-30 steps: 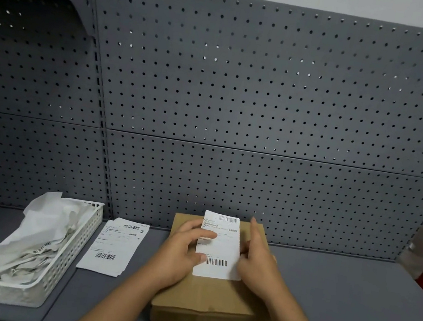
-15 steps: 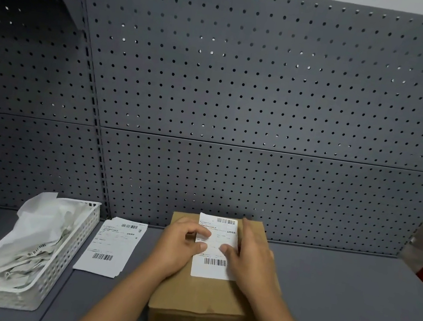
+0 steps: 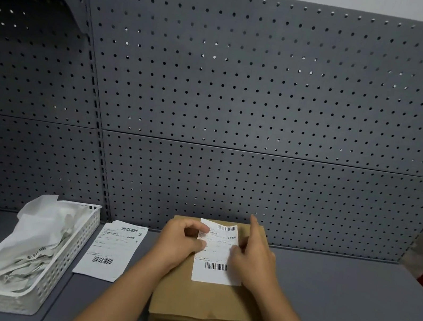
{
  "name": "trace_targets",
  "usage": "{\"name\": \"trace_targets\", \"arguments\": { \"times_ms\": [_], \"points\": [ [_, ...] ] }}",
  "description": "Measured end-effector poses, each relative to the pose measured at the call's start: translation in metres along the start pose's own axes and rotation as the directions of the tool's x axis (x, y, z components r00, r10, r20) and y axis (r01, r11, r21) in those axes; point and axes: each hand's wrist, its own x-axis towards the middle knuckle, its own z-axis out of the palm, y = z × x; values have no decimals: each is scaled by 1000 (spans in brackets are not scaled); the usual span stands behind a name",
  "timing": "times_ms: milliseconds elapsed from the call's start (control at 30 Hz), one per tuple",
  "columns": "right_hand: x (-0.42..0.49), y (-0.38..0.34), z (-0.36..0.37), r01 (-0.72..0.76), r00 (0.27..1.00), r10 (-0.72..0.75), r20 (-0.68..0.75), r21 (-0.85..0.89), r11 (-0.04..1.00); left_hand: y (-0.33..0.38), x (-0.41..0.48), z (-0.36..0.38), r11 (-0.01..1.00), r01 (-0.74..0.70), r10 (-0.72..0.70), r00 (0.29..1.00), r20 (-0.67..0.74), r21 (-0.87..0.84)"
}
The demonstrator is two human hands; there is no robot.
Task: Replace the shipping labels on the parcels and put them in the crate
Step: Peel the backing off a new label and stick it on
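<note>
**Label point(image 3: 216, 256) going onto parcel point(image 3: 198, 298)**

Parcel lies flat on the shelf point(image 3: 347, 309), close in front of the person, between the 2 forearms. It looks stiff and probably light; I would take it by its 2 long sides. The label is thin paper and can crease easily, so an edge is the best hold. The left hand point(image 3: 180, 242) has curled fingers and seems to pinch the label's left edge. The right hand point(image 3: 253, 257) presses the right edge with almost straight fingers, index lifted.
</note>
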Motion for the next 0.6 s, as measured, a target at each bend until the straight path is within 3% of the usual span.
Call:
{"name": "trace_targets", "arguments": {
  "times_ms": [200, 467, 600],
  "points": [
    [15, 0, 2, -74, 997, 72, 17, 140, 987, 3, 10, 6, 998, 42, -44, 997, -59, -43],
    [11, -5, 12, 2, 995, -10, -96, -84, 996, -5, 10, 10, 987, -28, 47, 992, -116, 155],
    [14, -4, 17, 5, 996, -23, -83, -213, 977, -9, 9, 18, 972, -84, 114, 985, -129, 219]
  ]
}}
